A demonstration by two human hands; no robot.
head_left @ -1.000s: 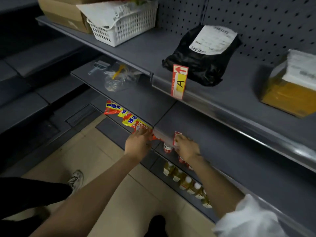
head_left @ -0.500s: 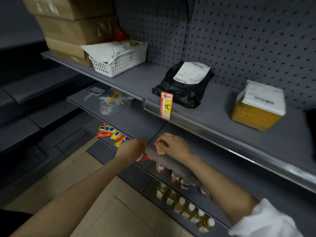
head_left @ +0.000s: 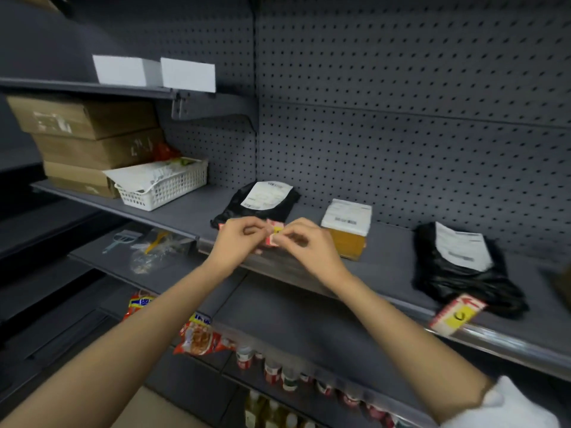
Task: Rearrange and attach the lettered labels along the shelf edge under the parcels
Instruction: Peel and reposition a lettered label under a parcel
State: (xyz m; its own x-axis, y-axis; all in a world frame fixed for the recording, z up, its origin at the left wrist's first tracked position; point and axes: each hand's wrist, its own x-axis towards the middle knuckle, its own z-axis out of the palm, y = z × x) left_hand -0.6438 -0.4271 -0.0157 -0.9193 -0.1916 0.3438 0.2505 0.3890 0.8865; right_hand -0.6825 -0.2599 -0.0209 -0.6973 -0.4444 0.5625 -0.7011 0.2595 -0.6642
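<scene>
A small red and yellow label (head_left: pixel 275 235) is pinched between my left hand (head_left: pixel 238 244) and my right hand (head_left: pixel 304 246), held just above the shelf edge (head_left: pixel 355 299) in front of a black parcel bag (head_left: pixel 262 203); its letter is hidden by my fingers. Behind my left hand a sliver of another red label (head_left: pixel 221 225) shows at the edge. A label marked C (head_left: pixel 457 315) hangs tilted on the shelf edge under a second black parcel bag (head_left: pixel 463 270). A yellow box parcel (head_left: pixel 347 228) with a white slip stands between the bags.
A white basket (head_left: pixel 163 186) and stacked cardboard boxes (head_left: pixel 89 143) sit at the left of the parcel shelf. Two white boxes (head_left: pixel 154 71) stand on the shelf above. Lower shelves hold a clear bag (head_left: pixel 151 253), snack packs (head_left: pixel 197 336) and bottles (head_left: pixel 278 372).
Both hands rose from the lower shelf edge to the parcel shelf, carrying a label. My view tilted upward, so the label A is now mostly hidden behind my left hand.
</scene>
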